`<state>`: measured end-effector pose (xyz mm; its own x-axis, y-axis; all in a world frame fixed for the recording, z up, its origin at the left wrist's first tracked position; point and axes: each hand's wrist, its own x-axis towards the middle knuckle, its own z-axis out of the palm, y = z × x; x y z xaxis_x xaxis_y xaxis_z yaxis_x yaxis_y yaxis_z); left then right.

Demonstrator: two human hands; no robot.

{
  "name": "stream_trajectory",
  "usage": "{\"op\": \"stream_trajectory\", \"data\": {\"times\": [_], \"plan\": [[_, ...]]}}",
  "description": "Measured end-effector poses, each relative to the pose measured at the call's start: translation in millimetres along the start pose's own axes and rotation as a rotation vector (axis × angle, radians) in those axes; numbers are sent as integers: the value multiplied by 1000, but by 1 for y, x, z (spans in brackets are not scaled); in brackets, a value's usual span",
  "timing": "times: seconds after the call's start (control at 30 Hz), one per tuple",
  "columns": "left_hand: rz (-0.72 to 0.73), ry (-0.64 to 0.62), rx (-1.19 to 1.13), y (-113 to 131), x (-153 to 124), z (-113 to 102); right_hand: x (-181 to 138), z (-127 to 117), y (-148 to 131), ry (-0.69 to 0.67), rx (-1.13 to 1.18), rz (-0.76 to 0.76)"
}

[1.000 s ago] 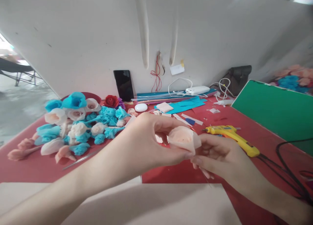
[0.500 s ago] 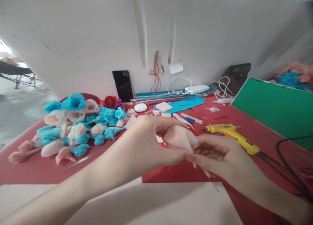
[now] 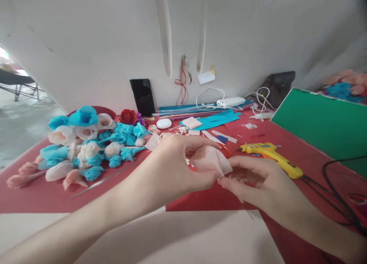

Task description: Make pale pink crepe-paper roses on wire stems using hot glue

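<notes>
Both hands met above the red tabletop (image 3: 43, 195), near its front edge, with a pale pink paper flower (image 3: 210, 160) held between them in the air. The left hand (image 3: 174, 164) reached in from the lower left, its grip closed on the flower's left side, thumb and fingers pinching the crepe petals. The right hand (image 3: 255, 180) came from the lower right, its grip pinched on the flower's lower right edge, the other fingers curled beneath. Just behind the right hand a yellow glue gun (image 3: 272, 157) lay on the tabletop, nozzle pointing left, with a black cable (image 3: 335, 187) looping off to the right. A heap of blue, white and pink paper flowers (image 3: 91, 145) lay well to the left. Against the back wall leaned a dark phone (image 3: 141, 97); near it sat a white oval case (image 3: 164, 123), blue paper sheets (image 3: 218, 120) and a white power bank (image 3: 231, 102). A green board (image 3: 323, 130) lay at the right, and a pale sheet (image 3: 186, 237) covered the foreground below the forearms.
</notes>
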<state>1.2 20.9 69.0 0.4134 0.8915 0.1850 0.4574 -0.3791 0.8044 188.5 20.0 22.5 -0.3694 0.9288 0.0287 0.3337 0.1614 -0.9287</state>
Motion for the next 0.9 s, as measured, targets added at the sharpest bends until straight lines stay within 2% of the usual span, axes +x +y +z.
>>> {"op": "stream_trajectory", "data": {"times": [0.07,0.23,0.33,0.4,0.47,0.57,0.7,0.77,0.9], "plan": [[-5,11,10,-1,1,2,0,1,-1,6,-26,-44],[-135,25,-16,0,2,4,1,0,-7,21,-36,-70],[-145,22,-279,-3,3,0,4,-3,-11,24,-11,-71],[-126,65,-496,-7,5,-3,5,-7,-13,22,19,-64],[-127,114,-600,-11,8,-5,5,-11,-15,19,60,-50],[-144,45,-478,-15,11,-4,2,-17,-15,-10,151,-22],[-34,-113,-257,-14,10,2,0,-20,-13,-87,337,1],[13,-93,-250,-12,8,4,0,-21,-12,-117,371,30],[-1,-75,-318,-6,7,3,-1,-19,-11,-161,382,80]]}}
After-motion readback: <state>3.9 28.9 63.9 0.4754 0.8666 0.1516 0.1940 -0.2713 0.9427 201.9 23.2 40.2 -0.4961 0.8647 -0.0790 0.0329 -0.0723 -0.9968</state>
